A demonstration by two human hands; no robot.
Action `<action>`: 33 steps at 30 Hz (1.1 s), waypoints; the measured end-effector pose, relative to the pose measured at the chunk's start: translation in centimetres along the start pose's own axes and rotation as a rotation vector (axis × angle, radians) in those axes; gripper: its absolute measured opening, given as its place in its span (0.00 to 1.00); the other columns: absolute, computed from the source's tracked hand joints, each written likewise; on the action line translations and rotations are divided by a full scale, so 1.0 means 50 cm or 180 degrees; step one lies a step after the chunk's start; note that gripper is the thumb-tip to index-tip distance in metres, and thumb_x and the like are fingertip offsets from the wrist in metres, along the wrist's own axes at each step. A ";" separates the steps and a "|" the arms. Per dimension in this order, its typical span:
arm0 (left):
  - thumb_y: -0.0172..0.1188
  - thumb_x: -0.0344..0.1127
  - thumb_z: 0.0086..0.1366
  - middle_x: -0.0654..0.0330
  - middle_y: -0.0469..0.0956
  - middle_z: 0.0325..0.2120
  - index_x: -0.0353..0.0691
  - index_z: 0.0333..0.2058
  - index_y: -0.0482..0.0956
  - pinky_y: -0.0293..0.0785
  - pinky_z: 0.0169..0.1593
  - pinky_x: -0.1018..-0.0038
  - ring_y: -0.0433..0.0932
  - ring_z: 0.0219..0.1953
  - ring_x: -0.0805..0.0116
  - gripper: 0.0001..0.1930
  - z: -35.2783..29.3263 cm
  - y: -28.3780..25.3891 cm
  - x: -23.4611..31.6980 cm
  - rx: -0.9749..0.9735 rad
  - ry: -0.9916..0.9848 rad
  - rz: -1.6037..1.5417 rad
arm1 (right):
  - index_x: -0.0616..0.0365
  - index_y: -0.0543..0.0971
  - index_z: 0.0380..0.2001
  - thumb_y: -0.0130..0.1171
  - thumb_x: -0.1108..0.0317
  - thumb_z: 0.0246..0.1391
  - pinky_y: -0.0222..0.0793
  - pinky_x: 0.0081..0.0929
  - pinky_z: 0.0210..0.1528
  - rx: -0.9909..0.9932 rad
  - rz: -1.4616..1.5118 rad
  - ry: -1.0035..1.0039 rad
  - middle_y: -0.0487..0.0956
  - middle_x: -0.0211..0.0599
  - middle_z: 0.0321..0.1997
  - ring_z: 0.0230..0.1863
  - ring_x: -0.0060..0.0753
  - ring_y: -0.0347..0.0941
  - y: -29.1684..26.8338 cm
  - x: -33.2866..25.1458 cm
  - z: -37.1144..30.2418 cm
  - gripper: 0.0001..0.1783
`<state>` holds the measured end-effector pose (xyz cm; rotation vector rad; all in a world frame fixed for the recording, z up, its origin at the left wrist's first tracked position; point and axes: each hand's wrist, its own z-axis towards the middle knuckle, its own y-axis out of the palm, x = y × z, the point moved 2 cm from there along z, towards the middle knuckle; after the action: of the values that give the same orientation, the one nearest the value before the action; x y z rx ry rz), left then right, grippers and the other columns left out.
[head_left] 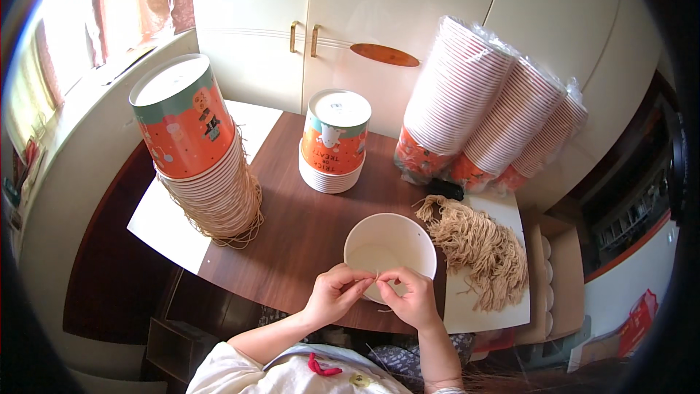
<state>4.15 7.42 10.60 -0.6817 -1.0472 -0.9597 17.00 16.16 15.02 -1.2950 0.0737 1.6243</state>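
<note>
Over the near rim of a white paper bucket (388,237), both my hands meet fingertip to fingertip. My left hand (337,293) is closed in a pinch on a thin tan string (377,276). The right hand (411,298) pinches the same string from the other side; most of it is hidden by the fingers. The bucket stands upright with its mouth up, and a small dark hole shows near its right rim. Just right of the bucket lies a heap of loose tan strings (481,252).
At left rises a tall stack of upturned orange-and-green buckets (193,131) with string loops hanging round it. A shorter stack (334,142) stands mid-table. Plastic-wrapped bucket stacks (467,95) lean at back right. An open cardboard box (561,277) sits beyond the table's right edge.
</note>
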 end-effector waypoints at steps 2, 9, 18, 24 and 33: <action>0.59 0.26 0.56 0.59 0.74 0.23 0.35 0.34 0.79 0.70 0.28 0.81 0.73 0.25 0.73 0.06 0.001 -0.001 0.005 0.0004 -0.0021 0.0078 | 0.60 0.77 0.26 0.60 0.75 0.43 0.68 0.20 0.30 0.0005 -0.0010 0.0013 0.79 0.33 0.25 0.27 0.26 0.75 0.000 0.001 0.000 0.04; 0.60 0.28 0.56 0.62 0.74 0.20 0.35 0.33 0.76 0.69 0.26 0.82 0.71 0.21 0.79 0.06 -0.005 -0.004 -0.003 0.0001 -0.0685 -0.0185 | 0.60 0.77 0.26 0.60 0.75 0.43 0.68 0.21 0.29 0.0025 0.0008 0.0050 0.79 0.34 0.25 0.26 0.26 0.75 0.000 -0.003 0.001 0.04; 0.59 0.31 0.57 0.62 0.75 0.20 0.34 0.33 0.72 0.67 0.23 0.83 0.72 0.20 0.82 0.08 0.007 -0.010 0.026 -0.0351 -0.0311 -0.0024 | 0.60 0.76 0.25 0.60 0.75 0.43 0.68 0.22 0.29 0.0058 0.0088 0.0082 0.78 0.34 0.25 0.27 0.28 0.75 0.002 -0.005 0.001 0.04; 0.59 0.30 0.57 0.62 0.75 0.21 0.35 0.35 0.70 0.67 0.21 0.83 0.72 0.19 0.82 0.09 0.007 -0.003 0.016 -0.0350 -0.0636 -0.0257 | 0.60 0.76 0.25 0.60 0.76 0.43 0.67 0.21 0.30 0.0113 0.0132 -0.0085 0.77 0.35 0.27 0.28 0.28 0.73 0.004 -0.010 0.007 0.03; 0.58 0.26 0.58 0.62 0.69 0.32 0.33 0.35 0.69 0.63 0.20 0.87 0.69 0.19 0.84 0.08 0.002 0.000 0.007 -0.0550 -0.0993 -0.0326 | 0.60 0.75 0.27 0.58 0.76 0.45 0.70 0.23 0.30 0.0008 0.0178 -0.0086 0.77 0.34 0.27 0.28 0.28 0.74 0.004 -0.004 0.003 0.04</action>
<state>4.18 7.40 10.97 -0.9497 -1.2922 -1.0628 16.71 16.01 15.13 -1.2790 0.0962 1.6882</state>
